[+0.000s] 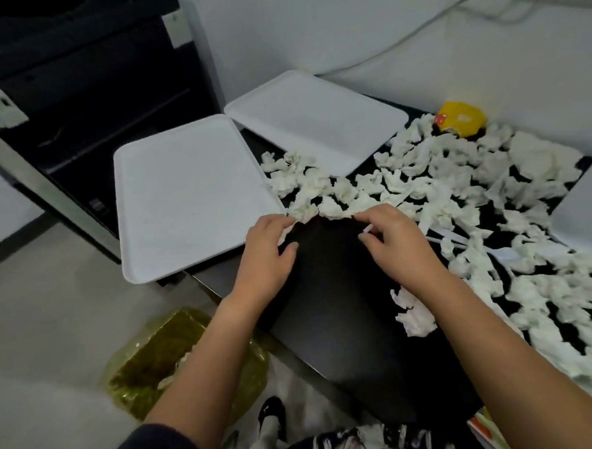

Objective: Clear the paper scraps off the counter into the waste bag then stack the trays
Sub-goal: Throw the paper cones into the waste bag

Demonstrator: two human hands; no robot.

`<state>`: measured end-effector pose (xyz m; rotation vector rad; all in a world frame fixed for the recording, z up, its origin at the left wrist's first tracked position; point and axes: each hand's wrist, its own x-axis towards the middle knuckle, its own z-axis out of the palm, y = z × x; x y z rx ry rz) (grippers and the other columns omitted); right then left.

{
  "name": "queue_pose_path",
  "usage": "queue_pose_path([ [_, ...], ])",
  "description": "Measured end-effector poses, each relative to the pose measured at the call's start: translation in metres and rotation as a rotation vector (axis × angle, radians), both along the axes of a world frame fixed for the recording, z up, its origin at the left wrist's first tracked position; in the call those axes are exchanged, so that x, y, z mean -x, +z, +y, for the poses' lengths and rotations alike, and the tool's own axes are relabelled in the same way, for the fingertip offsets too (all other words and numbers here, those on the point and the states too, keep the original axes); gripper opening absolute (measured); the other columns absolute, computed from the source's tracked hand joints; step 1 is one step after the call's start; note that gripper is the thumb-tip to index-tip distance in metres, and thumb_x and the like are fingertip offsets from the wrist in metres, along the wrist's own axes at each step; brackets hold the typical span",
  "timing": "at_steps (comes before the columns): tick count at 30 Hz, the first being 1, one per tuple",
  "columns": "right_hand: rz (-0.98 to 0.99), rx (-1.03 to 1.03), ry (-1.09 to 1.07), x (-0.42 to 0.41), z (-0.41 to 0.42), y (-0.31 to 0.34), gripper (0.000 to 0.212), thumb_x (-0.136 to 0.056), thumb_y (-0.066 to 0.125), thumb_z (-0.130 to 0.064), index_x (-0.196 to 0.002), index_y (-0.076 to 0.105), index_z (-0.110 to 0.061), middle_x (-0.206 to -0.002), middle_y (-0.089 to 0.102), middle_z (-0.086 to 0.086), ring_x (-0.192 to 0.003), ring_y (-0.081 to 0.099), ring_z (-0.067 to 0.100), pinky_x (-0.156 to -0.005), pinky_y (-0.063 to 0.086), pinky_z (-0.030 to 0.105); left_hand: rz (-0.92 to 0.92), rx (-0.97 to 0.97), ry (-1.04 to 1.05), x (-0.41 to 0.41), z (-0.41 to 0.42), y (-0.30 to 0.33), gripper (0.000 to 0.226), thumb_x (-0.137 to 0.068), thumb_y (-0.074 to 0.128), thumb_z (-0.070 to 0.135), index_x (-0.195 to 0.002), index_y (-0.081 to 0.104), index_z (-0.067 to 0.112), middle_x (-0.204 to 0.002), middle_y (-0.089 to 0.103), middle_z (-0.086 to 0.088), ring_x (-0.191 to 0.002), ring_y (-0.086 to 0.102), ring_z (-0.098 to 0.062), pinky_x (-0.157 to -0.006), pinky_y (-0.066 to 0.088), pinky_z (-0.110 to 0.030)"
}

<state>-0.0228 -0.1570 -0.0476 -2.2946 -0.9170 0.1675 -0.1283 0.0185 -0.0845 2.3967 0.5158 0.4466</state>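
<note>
Both hands lay on the black counter [342, 290] at the near edge of the scraps [440, 182]. The left hand [266, 250] had its fingers curled round a few scraps; the right hand [393, 239] pinched a small white piece. Scraps spread right across the counter — up to a yellow packet [460, 121]. Two white trays [183, 196] [313, 117] sat left, a third [585, 209] right. The yellow-green bag [151, 362] stood on the floor below.
</note>
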Motion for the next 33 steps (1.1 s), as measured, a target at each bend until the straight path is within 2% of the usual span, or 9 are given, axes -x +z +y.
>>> queue_pose_path([
  [2,-0.034,0.056,0.004,-0.011,-0.003,-0.007,0.037,-0.086,0.054,0.005,-0.121,0.060,-0.007,-0.118,0.056,0.008,-0.112,0.051,0.022,-0.096,0.034,0.020,0.034,-0.126,0.004,-0.014,0.002,-0.002,0.043,-0.086,0.062,0.015,-0.129,0.053,0.018,-0.134,0.048,0.001,-0.120,0.038,-0.021,-0.097,0.023,-0.017],
  [4,-0.071,0.127,0.030,-0.020,-0.004,-0.016,0.044,-0.084,0.049,0.012,-0.123,0.059,-0.007,-0.124,0.054,0.007,-0.118,0.047,0.023,-0.096,0.031,0.016,0.067,-0.200,0.011,-0.025,0.004,-0.002,0.050,-0.085,0.064,0.016,-0.133,0.050,0.018,-0.138,0.046,0.001,-0.119,0.035,-0.024,-0.097,0.027,-0.024],
  [7,-0.110,0.178,0.066,-0.027,-0.003,-0.024,0.048,-0.083,0.045,0.015,-0.124,0.059,-0.006,-0.126,0.053,0.008,-0.117,0.047,0.026,-0.097,0.040,0.028,0.099,-0.224,-0.007,-0.037,0.005,-0.002,0.055,-0.085,0.063,0.009,-0.137,0.045,0.018,-0.136,0.046,-0.002,-0.115,0.036,-0.026,-0.096,0.034,-0.031],
  [9,-0.131,0.191,0.070,-0.030,-0.001,-0.026,0.044,-0.084,0.045,0.014,-0.121,0.061,-0.004,-0.123,0.053,0.009,-0.111,0.049,0.026,-0.091,0.045,0.033,0.093,-0.227,-0.017,-0.042,0.005,-0.002,0.055,-0.086,0.059,0.004,-0.137,0.045,0.017,-0.130,0.049,-0.004,-0.109,0.038,-0.025,-0.092,0.036,-0.030],
  [16,-0.232,0.171,0.100,-0.036,0.004,-0.032,0.026,-0.078,0.052,0.017,-0.094,0.068,0.005,-0.097,0.054,0.015,-0.085,0.054,0.032,-0.066,0.051,0.043,-0.052,-0.043,0.025,-0.045,0.003,-0.001,0.035,-0.089,0.058,0.004,-0.124,0.057,0.009,-0.112,0.052,-0.006,-0.105,0.050,-0.019,-0.085,0.029,-0.008],
  [20,-0.287,0.096,0.120,-0.033,0.005,-0.029,0.028,-0.069,0.059,0.021,-0.088,0.070,0.004,-0.085,0.056,0.017,-0.073,0.056,0.033,-0.053,0.052,0.041,-0.126,0.005,0.099,-0.037,0.002,0.009,0.029,-0.088,0.061,0.006,-0.117,0.060,0.007,-0.104,0.047,0.002,-0.092,0.046,-0.009,-0.078,0.027,0.005],
  [27,-0.358,0.003,0.153,-0.011,0.014,-0.012,0.027,-0.070,0.061,0.019,-0.091,0.068,0.004,-0.085,0.057,0.017,-0.074,0.056,0.032,-0.055,0.049,0.031,-0.208,0.133,0.186,-0.012,0.000,0.023,0.027,-0.080,0.072,0.016,-0.105,0.060,0.017,-0.098,0.046,0.009,-0.079,0.048,-0.002,-0.072,0.037,-0.001],
  [30,-0.359,-0.037,0.195,0.003,0.020,-0.010,0.024,-0.074,0.060,0.014,-0.094,0.067,0.004,-0.088,0.057,0.018,-0.075,0.056,0.032,-0.057,0.051,0.036,-0.214,0.149,0.211,0.003,0.000,0.026,0.029,-0.078,0.074,0.018,-0.103,0.060,0.018,-0.094,0.044,0.013,-0.080,0.049,0.000,-0.070,0.038,-0.001],
  [33,-0.374,-0.070,0.256,0.021,0.029,-0.007,0.023,-0.075,0.060,0.013,-0.095,0.067,0.003,-0.091,0.057,0.016,-0.078,0.057,0.031,-0.058,0.053,0.038,-0.238,0.109,0.232,0.023,0.003,0.027,0.027,-0.078,0.074,0.018,-0.100,0.060,0.016,-0.096,0.046,0.008,-0.078,0.049,-0.001,-0.070,0.039,-0.002],
])
